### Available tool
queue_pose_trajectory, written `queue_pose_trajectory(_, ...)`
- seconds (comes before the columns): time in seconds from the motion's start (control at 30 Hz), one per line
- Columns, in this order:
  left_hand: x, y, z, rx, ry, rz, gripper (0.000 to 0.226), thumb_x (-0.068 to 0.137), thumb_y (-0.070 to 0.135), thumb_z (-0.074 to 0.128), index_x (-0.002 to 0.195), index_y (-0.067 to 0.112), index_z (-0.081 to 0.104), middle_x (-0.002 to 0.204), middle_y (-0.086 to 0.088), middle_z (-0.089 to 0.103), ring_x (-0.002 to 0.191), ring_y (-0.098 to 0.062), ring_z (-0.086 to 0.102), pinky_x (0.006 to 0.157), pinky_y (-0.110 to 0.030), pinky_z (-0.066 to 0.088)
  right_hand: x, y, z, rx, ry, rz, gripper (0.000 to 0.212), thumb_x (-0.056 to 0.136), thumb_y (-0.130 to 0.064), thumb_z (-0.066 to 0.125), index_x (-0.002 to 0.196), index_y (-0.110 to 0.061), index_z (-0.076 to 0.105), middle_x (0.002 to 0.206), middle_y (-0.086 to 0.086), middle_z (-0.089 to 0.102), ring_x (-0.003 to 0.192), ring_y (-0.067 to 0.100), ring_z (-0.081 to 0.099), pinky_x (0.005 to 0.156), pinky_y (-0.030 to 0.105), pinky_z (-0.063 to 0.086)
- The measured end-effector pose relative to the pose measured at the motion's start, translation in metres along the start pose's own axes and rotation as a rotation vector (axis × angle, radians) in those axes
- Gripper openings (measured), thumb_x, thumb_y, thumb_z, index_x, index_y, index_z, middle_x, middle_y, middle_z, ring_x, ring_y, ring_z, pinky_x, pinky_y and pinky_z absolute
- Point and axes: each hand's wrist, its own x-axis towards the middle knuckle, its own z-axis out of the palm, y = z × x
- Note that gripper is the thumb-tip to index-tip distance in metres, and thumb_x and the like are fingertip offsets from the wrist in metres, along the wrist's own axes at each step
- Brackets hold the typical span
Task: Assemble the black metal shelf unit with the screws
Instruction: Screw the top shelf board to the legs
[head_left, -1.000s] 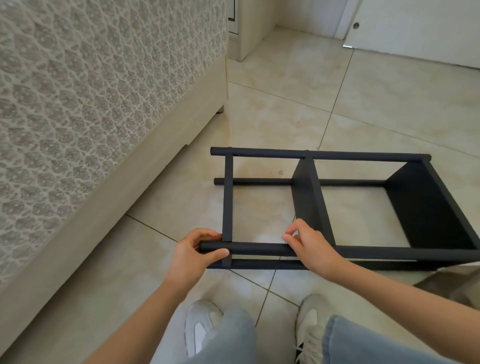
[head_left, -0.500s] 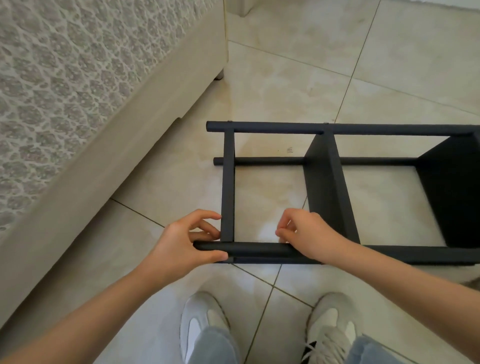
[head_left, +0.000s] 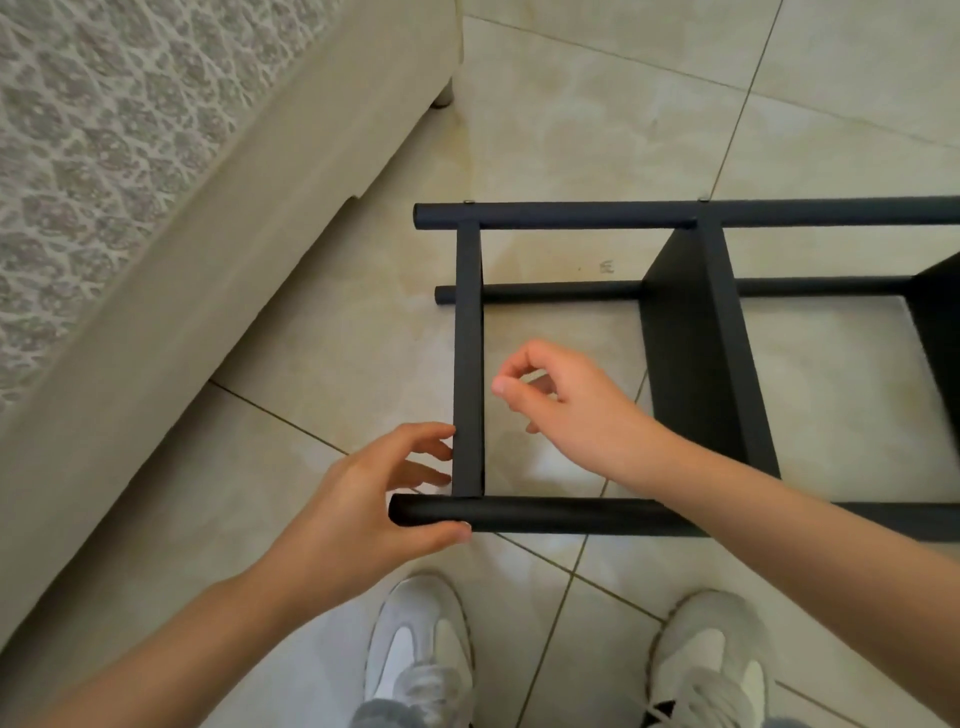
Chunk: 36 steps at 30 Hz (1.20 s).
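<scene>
1. Tiled floor (head_left: 623, 130): under shelf unit; used as work surface.
2. Upholstered base (head_left: 156, 234), patterned fabric: left of shelf unit, apart from it.
3. Shelf unit (head_left: 691, 332), black metal: laid on its side on floor, run off frame to right; prob. so laid that joints can be reached from above. Panels seated betw. tubes.
4. Near tube (head_left: 545, 512): shelf unit's closest edge.
5. Shoes (head_left: 421, 649): just short of shelf unit's near side.
6. L hand (head_left: 363, 499): at left end of near tube. Tube loosely grasped, thumb beneath, fingers spread onto crossbar; prob. to keep frame steadied.
7. R hand (head_left: 566, 400): raised over open bay, clear of shelf unit. Fingers curled, thumb & index nearly pinched; whether a screw is held cannot be told.
8. Screw heads (head_left: 470, 201): two seen on shelf unit's far tube.

Chg vs 0.5 s ago: R hand lifted off near tube; L grasp kept.
</scene>
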Motion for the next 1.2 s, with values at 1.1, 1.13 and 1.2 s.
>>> queue_pose_trajectory(1.1, 0.028, -0.012, 0.007, 0.411, 0.022, 0.453, 0.09, 0.072, 0.048, 0.071, 0.154, 0.029, 0.038, 0.167, 0.009, 0.024, 0.156, -0.019, 0.016, 0.124, -0.045, 0.018, 0.148, -0.038, -0.049, -0.308, 0.091, -0.097, 0.029, 0.101, -0.025, 0.044, 0.078, -0.026, 0.062, 0.076, -0.02, 0.06, 0.067, 0.0, 0.049, 0.092, 0.028, 0.035)
queue_pose_trajectory(1.13, 0.027, -0.012, 0.008, 0.415, 0.026, 0.45, 0.092, 0.072, 0.049, 0.071, 0.154, 0.03, 0.035, 0.166, 0.009, 0.024, 0.156, -0.019, 0.015, 0.126, -0.046, 0.015, 0.147, -0.039, -0.049, -0.295, 0.072, -0.094, 0.031, 0.101, -0.025, 0.044, 0.075, -0.027, 0.061, 0.077, -0.02, 0.06, 0.067, -0.001, 0.048, 0.089, 0.028, 0.035)
queue_pose_trajectory(1.2, 0.028, -0.014, 0.008, 0.416, 0.025, 0.44, 0.097, 0.071, 0.051, 0.071, 0.156, 0.032, 0.029, 0.167, 0.011, 0.022, 0.156, -0.019, 0.013, 0.126, -0.043, 0.01, 0.147, -0.041, -0.051, -0.317, 0.04, -0.099, 0.032, 0.101, -0.024, 0.045, 0.074, -0.024, 0.062, 0.074, -0.019, 0.059, 0.068, 0.001, 0.047, 0.086, 0.029, 0.034)
